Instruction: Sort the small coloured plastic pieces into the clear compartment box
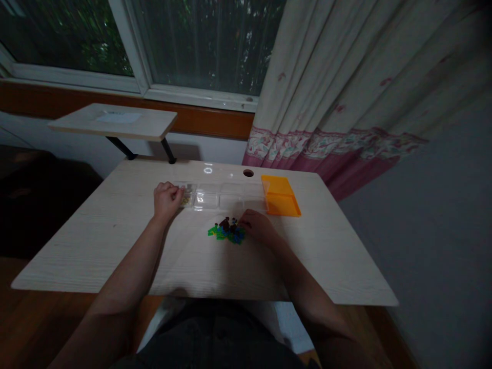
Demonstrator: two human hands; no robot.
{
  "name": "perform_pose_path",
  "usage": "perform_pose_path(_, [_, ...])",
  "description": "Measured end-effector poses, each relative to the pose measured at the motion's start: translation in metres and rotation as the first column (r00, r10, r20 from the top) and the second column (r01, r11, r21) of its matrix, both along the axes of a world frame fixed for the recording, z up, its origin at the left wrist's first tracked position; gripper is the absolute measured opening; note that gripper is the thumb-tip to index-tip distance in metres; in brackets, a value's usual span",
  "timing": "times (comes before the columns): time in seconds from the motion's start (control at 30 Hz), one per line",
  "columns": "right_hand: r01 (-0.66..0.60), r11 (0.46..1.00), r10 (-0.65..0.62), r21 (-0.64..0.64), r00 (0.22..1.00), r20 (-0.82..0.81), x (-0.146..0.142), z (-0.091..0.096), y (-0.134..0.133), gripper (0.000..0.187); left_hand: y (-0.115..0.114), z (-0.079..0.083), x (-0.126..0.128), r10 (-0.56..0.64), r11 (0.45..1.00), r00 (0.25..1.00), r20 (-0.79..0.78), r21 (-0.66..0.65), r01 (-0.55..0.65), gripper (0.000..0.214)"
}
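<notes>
A clear plastic organizer box with several compartments lies on the pale wooden table. My left hand is at its left end, fingers curled in a pinch over the leftmost compartment, which holds small yellowish pieces. A small heap of green, blue and dark red pieces lies in front of the box. My right hand rests at the right edge of that heap, fingers bent down onto the pieces. What each hand pinches is too small to make out.
An orange lid lies at the box's right end. A round cable hole is near the table's far edge. A raised shelf stands at the back left. Window and curtain are behind.
</notes>
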State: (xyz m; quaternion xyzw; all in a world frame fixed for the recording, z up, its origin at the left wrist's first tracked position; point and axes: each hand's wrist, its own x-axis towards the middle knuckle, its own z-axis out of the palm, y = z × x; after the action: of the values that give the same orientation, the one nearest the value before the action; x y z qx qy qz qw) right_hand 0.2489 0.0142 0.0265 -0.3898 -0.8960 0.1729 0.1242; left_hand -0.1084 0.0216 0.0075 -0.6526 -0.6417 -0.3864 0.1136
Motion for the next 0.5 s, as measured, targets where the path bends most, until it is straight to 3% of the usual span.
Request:
perform_pose_path(0.27, [0.013, 0.999, -0.016, -0.037, 0.998, -0.061, 0.001, 0.001, 0.0, 0.017, -0.001, 0.002, 0.001, -0.004, 1.0, 1.0, -0.005, 0.002, 0.004, 0.044])
perform_pose_path(0.5, [0.055, 0.993, -0.076, -0.101, 0.972, -0.221, 0.0, -0.002, 0.004, 0.012, -0.008, 0.011, 0.018, -0.135, 0.991, 0.991, -0.005, 0.01, 0.135, 0.032])
